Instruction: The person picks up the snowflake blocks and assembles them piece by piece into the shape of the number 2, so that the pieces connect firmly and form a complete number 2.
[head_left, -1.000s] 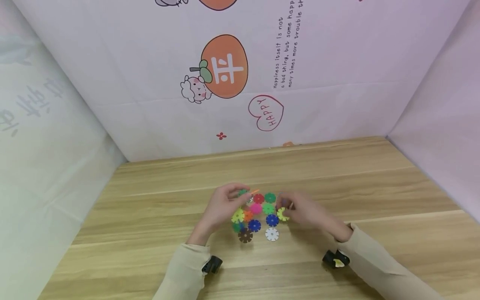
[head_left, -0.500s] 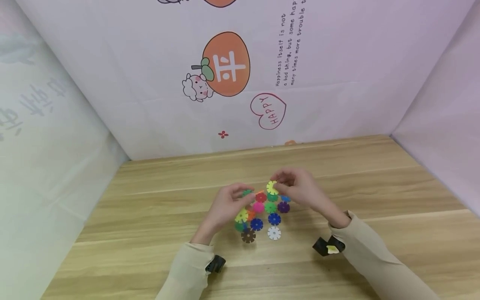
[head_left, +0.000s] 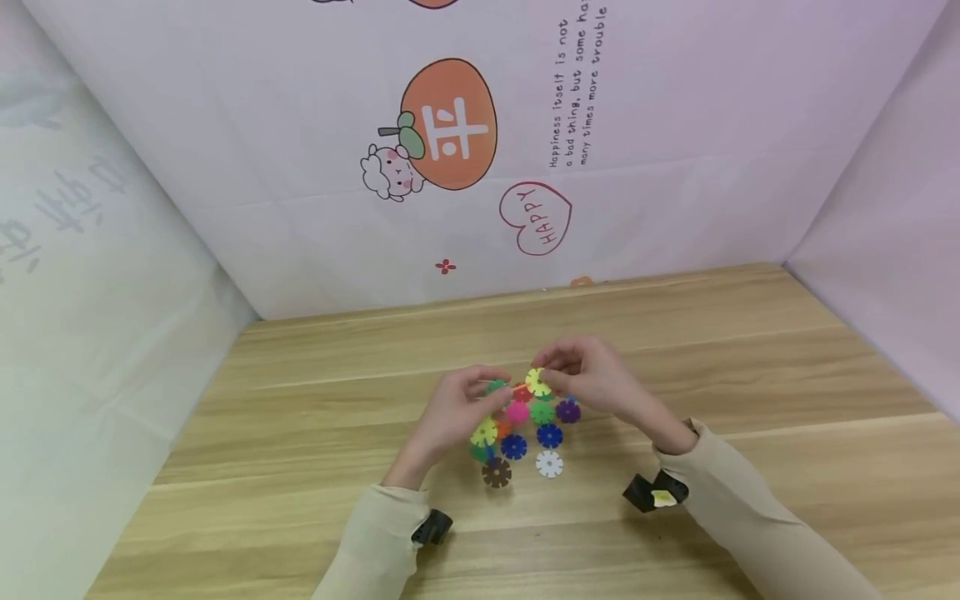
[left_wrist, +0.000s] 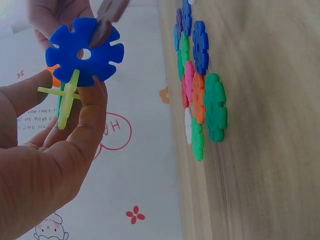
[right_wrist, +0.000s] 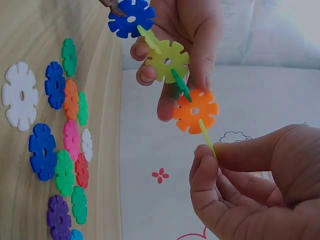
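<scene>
My left hand (head_left: 486, 388) (right_wrist: 167, 75) holds up a short chain of slotted plastic discs (right_wrist: 167, 61): a blue disc (left_wrist: 84, 52), a yellow-green one and an orange disc (right_wrist: 195, 111) at the end. My right hand (head_left: 553, 372) (right_wrist: 210, 155) pinches a yellow disc (head_left: 537, 382), seen edge-on at the orange disc's rim. Both hands hover just above a cluster of loose discs (head_left: 525, 433) lying flat on the wooden table (head_left: 750, 350).
The loose discs include a white one (head_left: 549, 463), a brown one (head_left: 496, 472), blue, purple, green and pink. A printed backdrop (head_left: 450, 125) walls the table at the back and both sides. Bare wood lies left, right and in front.
My right hand took a yellow disc from the right side of the cluster, lifted it and brought it left to the chain. My left hand stayed almost still.
</scene>
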